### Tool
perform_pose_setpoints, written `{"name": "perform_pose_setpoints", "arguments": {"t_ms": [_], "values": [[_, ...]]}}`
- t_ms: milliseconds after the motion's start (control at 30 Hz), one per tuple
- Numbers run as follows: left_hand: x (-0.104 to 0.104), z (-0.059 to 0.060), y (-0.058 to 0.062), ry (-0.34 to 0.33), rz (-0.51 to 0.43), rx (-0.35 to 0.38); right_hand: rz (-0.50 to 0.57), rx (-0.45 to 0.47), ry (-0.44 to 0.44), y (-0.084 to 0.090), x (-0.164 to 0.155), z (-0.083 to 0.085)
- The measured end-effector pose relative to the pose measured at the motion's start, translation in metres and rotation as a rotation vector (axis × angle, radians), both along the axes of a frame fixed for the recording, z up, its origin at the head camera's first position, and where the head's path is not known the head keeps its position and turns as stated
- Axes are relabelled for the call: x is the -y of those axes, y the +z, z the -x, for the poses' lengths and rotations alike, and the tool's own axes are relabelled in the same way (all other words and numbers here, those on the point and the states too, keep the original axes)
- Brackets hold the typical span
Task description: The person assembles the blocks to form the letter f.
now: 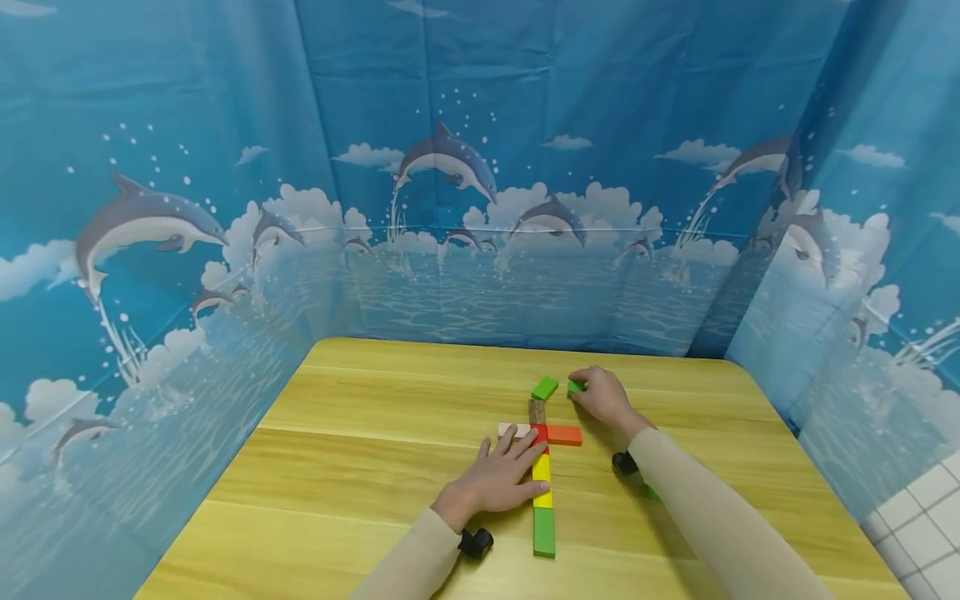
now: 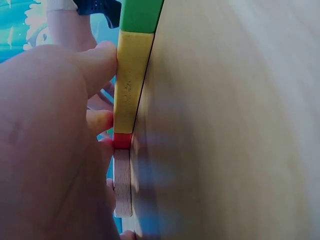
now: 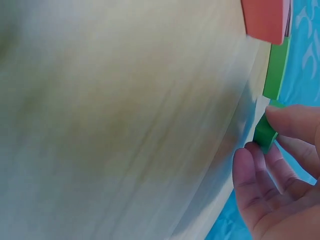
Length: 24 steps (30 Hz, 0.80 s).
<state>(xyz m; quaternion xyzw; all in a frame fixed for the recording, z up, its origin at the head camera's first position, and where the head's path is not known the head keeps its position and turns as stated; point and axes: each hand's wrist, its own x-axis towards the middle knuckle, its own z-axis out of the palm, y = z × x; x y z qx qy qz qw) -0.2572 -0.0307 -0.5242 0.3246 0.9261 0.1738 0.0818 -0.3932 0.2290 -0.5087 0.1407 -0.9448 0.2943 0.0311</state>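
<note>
Head view: wooden table [image 1: 375, 467] enclosed by a dolphin-print backdrop [image 1: 450, 167]. A line of flat blocks runs toward the person: brown block [image 1: 536, 411], red block [image 1: 540, 435], yellow block [image 1: 542, 481], long green block [image 1: 544, 531]. A pale wood block [image 1: 512, 430] and an orange block [image 1: 565, 434] extend from the red one to either side, forming a cross. Left hand [image 1: 504, 477] lies flat, fingers extended, against the left side of the yellow and red blocks, fingertips over the pale block. Right hand [image 1: 603, 396] sits at the far end, fingers curled, pinching a small green block [image 1: 574, 387]; a second green block [image 1: 545, 387], tilted, lies just left of it beyond the brown block. Left wrist view: fingers [image 2: 97, 65] straight, pressing the edge of the yellow block [image 2: 131, 80]; red block [image 2: 122, 140] and pale block [image 2: 122, 182] follow below it, green block [image 2: 140, 15] above. Right wrist view: thumb and fingers [image 3: 295, 120] grip the small green block [image 3: 265, 134] at the table surface; the other green block [image 3: 276, 67] and the orange block [image 3: 265, 20] lie beyond
</note>
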Motion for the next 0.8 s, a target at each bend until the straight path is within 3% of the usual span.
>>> {"name": "perform_pose_setpoints", "arguments": {"t_ms": [333, 800], "values": [[-0.002, 0.007, -0.007, -0.001, 0.004, 0.012, -0.029, 0.005, -0.003, -0.009, 0.001, 0.022], [-0.002, 0.008, -0.007, 0.007, -0.003, 0.037, 0.021, -0.055, -0.057, -0.015, 0.011, 0.035]]}}
